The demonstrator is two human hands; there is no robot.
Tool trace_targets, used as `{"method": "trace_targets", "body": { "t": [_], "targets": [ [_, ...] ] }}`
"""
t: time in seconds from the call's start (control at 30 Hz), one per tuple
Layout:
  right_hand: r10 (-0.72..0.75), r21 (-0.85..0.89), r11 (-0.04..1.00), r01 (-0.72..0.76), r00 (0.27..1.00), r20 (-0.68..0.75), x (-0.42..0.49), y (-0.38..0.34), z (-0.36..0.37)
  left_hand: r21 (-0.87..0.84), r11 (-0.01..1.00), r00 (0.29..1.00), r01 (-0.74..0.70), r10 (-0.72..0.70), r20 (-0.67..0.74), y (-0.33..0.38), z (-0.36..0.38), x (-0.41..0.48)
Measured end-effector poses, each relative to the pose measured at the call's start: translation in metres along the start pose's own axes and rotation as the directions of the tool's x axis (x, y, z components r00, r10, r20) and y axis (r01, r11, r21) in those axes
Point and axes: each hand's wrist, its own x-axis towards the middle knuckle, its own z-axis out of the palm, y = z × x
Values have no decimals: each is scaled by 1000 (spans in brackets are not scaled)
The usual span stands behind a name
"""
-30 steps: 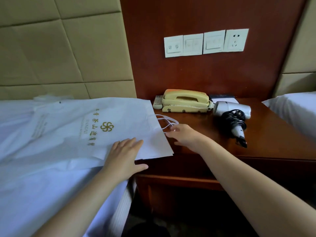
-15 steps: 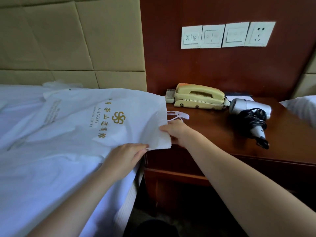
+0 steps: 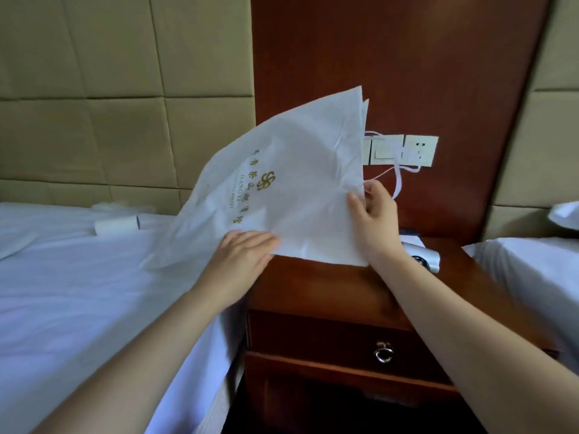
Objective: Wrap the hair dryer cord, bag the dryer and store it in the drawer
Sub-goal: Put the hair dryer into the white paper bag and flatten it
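Head view: right fingers (image 3: 377, 191) curled around bag (image 3: 300, 151) edge, left fingers (image 3: 250, 242) flat against it

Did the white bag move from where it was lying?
Yes. The bag lay flat on the bed; now the right hand holds its open end up over the nightstand, covering some wall switches.

Both arms reach forward.
Left hand (image 3: 242, 258) flat, fingers straight; right hand (image 3: 374, 220) upright, pinching the drawstring bag (image 3: 297, 158) by its edge.
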Motion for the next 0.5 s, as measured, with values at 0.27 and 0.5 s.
{"method": "trace_targets", "body": {
  "t": [0.27, 0.5],
  "targets": [
    [275, 199, 957, -209, 872, -405, -17, -4, -62, 23, 997, 995, 77, -79, 65, 65, -3, 65],
    [721, 410, 640, -649, 693, -29, -59, 36, -69, -424, 847, 936, 320, -214, 278, 132, 26, 54]
  ]
}}
